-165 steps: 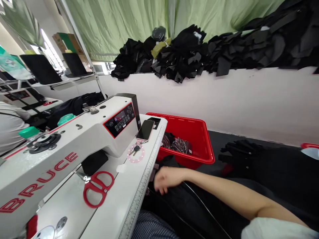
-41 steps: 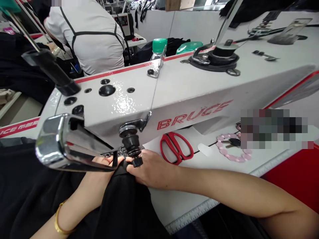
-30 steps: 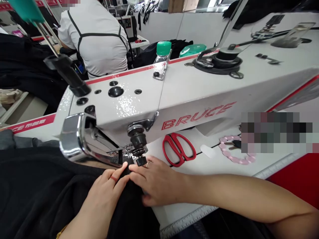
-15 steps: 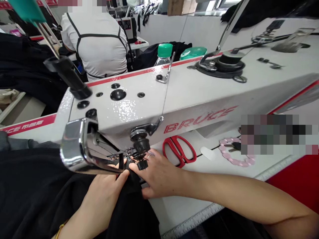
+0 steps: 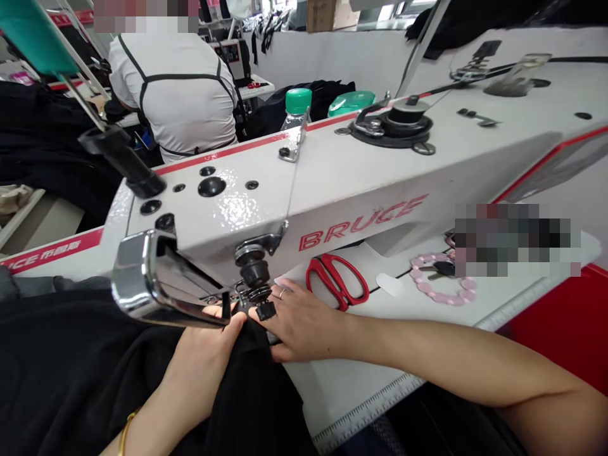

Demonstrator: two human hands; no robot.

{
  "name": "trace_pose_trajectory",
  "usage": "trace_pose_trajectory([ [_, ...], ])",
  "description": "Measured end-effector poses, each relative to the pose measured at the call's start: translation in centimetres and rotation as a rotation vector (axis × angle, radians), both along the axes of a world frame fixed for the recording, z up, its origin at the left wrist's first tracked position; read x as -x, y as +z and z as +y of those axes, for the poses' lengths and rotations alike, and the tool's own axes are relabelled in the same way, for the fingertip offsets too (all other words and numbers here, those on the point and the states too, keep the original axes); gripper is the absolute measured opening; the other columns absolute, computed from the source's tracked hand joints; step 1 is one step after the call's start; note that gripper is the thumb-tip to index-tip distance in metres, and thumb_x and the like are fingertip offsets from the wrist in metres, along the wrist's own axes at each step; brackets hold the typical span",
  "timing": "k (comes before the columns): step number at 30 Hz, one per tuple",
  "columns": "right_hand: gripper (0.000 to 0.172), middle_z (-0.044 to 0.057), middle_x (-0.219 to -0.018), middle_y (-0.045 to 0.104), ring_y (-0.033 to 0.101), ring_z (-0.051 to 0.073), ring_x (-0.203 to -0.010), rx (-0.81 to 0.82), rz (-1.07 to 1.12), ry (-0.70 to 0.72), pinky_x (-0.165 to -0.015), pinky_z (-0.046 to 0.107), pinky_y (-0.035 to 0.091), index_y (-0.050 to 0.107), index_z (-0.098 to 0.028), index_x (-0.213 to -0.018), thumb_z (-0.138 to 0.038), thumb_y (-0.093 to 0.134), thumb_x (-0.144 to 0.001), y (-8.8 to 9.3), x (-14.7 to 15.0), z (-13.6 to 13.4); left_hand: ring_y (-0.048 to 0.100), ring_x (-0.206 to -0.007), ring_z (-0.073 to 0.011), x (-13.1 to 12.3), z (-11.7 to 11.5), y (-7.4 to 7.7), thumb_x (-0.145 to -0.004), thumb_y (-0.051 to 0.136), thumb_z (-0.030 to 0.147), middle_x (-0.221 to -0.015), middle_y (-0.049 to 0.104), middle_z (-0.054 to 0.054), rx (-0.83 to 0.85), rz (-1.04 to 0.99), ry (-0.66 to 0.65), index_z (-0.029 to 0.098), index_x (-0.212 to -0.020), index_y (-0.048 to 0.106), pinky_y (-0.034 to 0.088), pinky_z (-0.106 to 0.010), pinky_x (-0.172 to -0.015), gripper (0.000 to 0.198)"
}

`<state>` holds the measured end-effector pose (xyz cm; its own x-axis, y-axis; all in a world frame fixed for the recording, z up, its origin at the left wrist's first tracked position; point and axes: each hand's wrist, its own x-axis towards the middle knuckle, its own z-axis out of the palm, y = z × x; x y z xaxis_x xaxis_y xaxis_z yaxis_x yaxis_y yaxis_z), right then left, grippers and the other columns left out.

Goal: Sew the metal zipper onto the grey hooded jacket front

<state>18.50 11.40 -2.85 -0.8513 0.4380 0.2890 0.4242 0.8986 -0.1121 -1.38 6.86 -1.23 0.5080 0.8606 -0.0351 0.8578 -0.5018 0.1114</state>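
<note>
Black fabric lies across the bed of the white sewing machine and hangs over the front edge. My left hand is closed on the fabric, thumb on top, close to the needle area. Opposite it, my right hand, with a ring on one finger, grips the fabric's edge with its fingertips. The chrome thread guard and the tension knob hide the needle, the presser foot and some fingertips.
Red-handled scissors lie right of my right hand, under the machine arm. Beyond them are a small white piece and a pink bead bracelet. A ruler strip runs along the table's front edge. Behind the machine sits a person in white.
The view has shifted slightly, so the machine and scissors appear a little further left. Both hands stay at the fabric by the needle area, with little visible movement.
</note>
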Motion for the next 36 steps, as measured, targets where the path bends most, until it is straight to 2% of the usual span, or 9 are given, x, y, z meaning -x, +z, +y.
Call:
trace_pose_trajectory([
  [3,0.018,0.006,-0.095,0.058,0.05,0.018,-0.085,-0.167,0.085,0.16,-0.081,0.036,0.036,0.056,-0.013,-0.089,-0.024,0.043,-0.086,-0.4,0.0,-0.5,0.048,-0.098,-0.0254,0.5,-0.2,-0.4,-0.08,0.041,0.016,-0.107,0.055,-0.011,-0.114,0.027,-0.051,0.018,-0.111,0.05,0.041,-0.041,-0.081,0.032],
  [6,0.02,0.003,-0.083,0.061,0.053,0.014,-0.076,-0.258,0.183,0.208,-0.072,0.031,0.039,0.058,-0.013,-0.081,-0.011,0.039,-0.085,-0.6,-0.1,-1.0,0.046,-0.104,-0.0264,1.1,-0.9,-1.0,-0.081,0.035,0.012,-0.11,0.057,-0.01,-0.252,-0.005,-0.106,0.018,-0.116,0.05,0.033,-0.045,-0.087,0.038],
  [10,0.019,0.003,-0.078,0.061,0.054,0.013,-0.072,-0.229,0.181,0.216,-0.061,0.026,0.04,0.058,-0.013,-0.077,-0.01,0.04,-0.084,-0.4,-0.2,-1.0,0.047,-0.106,-0.0209,1.5,-1.5,-1.6,-0.086,0.031,0.01,-0.111,0.06,-0.004,-0.285,-0.111,-0.148,0.023,-0.117,0.05,0.022,-0.044,-0.096,0.039],
  [15,0.019,0.004,-0.079,0.06,0.054,0.014,-0.072,-0.174,0.095,0.204,-0.056,0.026,0.038,0.057,-0.012,-0.077,-0.008,0.04,-0.084,-0.1,-0.2,-1.1,0.049,-0.101,-0.0192,2.3,-0.9,-2.3,-0.083,0.033,0.007,-0.117,0.056,-0.008,-0.192,-0.053,-0.266,0.018,-0.125,0.043,0.03,-0.039,-0.091,0.045],
  [19,0.02,0.002,-0.081,0.06,0.053,0.013,-0.073,-0.098,0.076,0.183,-0.056,0.026,0.036,0.056,-0.013,-0.078,-0.009,0.038,-0.085,-0.1,0.2,-0.9,0.048,-0.104,-0.0221,2.9,0.0,-2.6,-0.082,0.036,0.009,-0.115,0.057,-0.007,-0.204,-0.074,-0.258,0.02,-0.124,0.044,0.033,-0.042,-0.092,0.044],
  [26,0.014,0.003,-0.09,0.058,0.05,0.015,-0.087,0.158,-0.004,0.055,-0.071,0.028,0.038,0.056,-0.017,-0.086,-0.025,0.045,-0.086,-0.1,0.8,0.3,0.055,-0.086,-0.0189,3.1,1.7,-1.2,-0.079,0.045,0.027,-0.101,0.06,-0.006,-0.27,-0.096,-0.202,0.022,-0.107,0.056,0.044,-0.029,-0.074,0.03],
  [30,0.03,0.005,-0.099,0.058,0.048,0.018,-0.094,0.209,0.031,0.062,-0.079,0.032,0.037,0.055,-0.017,-0.099,-0.041,0.051,-0.082,-0.3,0.7,0.1,0.053,-0.086,-0.0194,2.4,1.4,0.1,-0.08,0.042,0.027,-0.097,0.06,-0.006,-0.208,-0.127,-0.218,0.021,-0.091,0.059,0.043,-0.029,-0.071,0.021],
  [33,0.025,0.006,-0.095,0.058,0.049,0.017,-0.091,0.223,0.058,0.081,-0.077,0.031,0.038,0.054,-0.016,-0.099,-0.034,0.049,-0.083,-0.6,0.9,-0.1,0.053,-0.083,-0.0179,2.1,0.8,0.4,-0.081,0.039,0.022,-0.091,0.059,-0.005,-0.108,-0.197,-0.209,0.021,-0.086,0.058,0.042,-0.03,-0.072,0.02],
  [36,0.015,0.005,-0.084,0.059,0.051,0.016,-0.079,0.177,0.048,0.076,-0.068,0.03,0.039,0.055,-0.015,-0.088,-0.021,0.041,-0.085,-0.8,1.1,0.0,0.052,-0.089,-0.0198,2.3,0.4,-0.1,-0.08,0.04,0.024,-0.099,0.059,-0.006,-0.14,-0.2,-0.195,0.022,-0.1,0.056,0.04,-0.034,-0.08,0.026],
])
